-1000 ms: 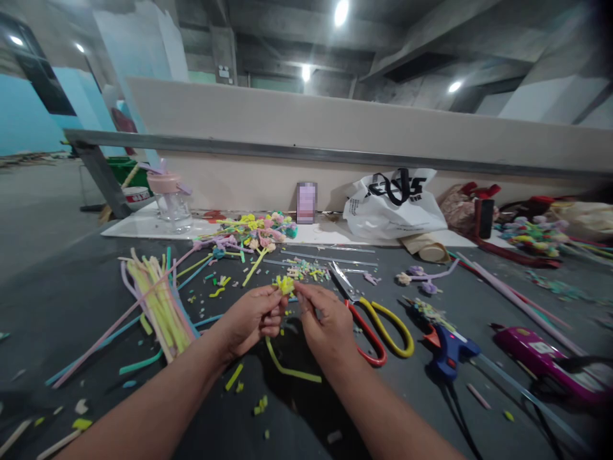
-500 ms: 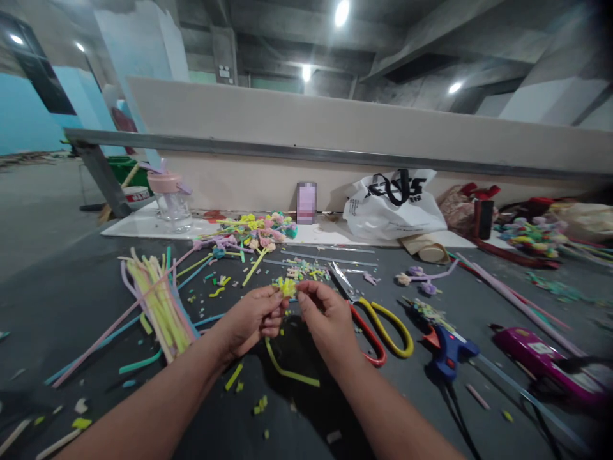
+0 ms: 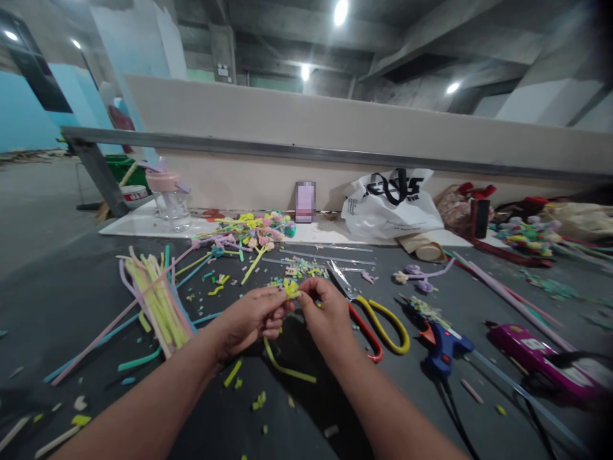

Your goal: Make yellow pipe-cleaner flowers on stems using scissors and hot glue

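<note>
A small yellow pipe-cleaner flower (image 3: 290,289) is held up over the middle of the dark table. My left hand (image 3: 256,317) is closed around its left side, with a yellow-green stem (image 3: 287,370) hanging below and bending to the right. From the right, my right hand (image 3: 325,313) pinches the flower's edge between thumb and fingertips. Just past that hand lie scissors (image 3: 368,313) with one red and one yellow handle, blades pointing away. Short clipped pieces (image 3: 258,401) are scattered under my hands.
On the left lies a bundle of pipe cleaners (image 3: 158,300). Finished flowers (image 3: 258,230) are heaped at the back. To the right are a blue glue gun (image 3: 445,348) and a purple tool (image 3: 541,358) with cords. A clear jug (image 3: 173,201), phone (image 3: 305,203) and white bag (image 3: 390,204) stand behind.
My fingers have shifted slightly on the yellow flower, turning it a little, and my right fingertips now touch its edge. The view has drifted slightly; the tools lie as before.
</note>
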`<control>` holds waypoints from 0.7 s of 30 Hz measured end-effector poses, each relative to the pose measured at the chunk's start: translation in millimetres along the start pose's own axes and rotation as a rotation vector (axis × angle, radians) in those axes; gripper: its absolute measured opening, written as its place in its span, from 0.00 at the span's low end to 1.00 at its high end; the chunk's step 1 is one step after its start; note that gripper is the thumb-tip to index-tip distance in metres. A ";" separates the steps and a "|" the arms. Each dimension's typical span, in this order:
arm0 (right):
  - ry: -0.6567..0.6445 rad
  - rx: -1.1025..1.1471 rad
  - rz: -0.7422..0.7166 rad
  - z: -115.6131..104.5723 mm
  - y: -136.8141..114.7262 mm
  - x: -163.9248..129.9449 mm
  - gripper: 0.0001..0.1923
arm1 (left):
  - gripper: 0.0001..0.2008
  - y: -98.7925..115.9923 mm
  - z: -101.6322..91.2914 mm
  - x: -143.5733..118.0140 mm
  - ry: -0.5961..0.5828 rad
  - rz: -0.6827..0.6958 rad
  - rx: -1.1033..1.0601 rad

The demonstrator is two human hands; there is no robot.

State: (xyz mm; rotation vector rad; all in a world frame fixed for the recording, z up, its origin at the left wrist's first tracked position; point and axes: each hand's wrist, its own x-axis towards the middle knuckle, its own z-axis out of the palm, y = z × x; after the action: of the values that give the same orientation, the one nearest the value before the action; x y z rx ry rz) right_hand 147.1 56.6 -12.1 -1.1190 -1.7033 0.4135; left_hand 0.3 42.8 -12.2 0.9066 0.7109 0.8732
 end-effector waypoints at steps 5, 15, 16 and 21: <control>0.001 -0.015 -0.076 0.3 1.6 -0.6 0.05 | 0.14 -4.2 1.9 1.6 0.093 0.070 0.040; -0.009 -0.305 -0.136 4.8 0.1 -5.4 0.06 | 0.14 -8.8 9.6 3.6 0.242 0.073 -0.025; -0.011 -0.312 -0.144 4.9 -0.3 -5.7 0.06 | 0.13 -9.4 9.1 3.6 0.240 0.074 -0.033; 0.013 -0.224 -0.159 3.9 -0.4 -5.1 0.06 | 0.13 -8.1 4.0 2.1 0.152 0.050 -0.102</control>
State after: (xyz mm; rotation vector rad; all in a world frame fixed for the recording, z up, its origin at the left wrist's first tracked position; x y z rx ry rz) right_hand 143.8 53.0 -16.3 -1.1311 -1.8451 0.1170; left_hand 7.3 40.3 -17.9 0.7755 0.7700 1.0219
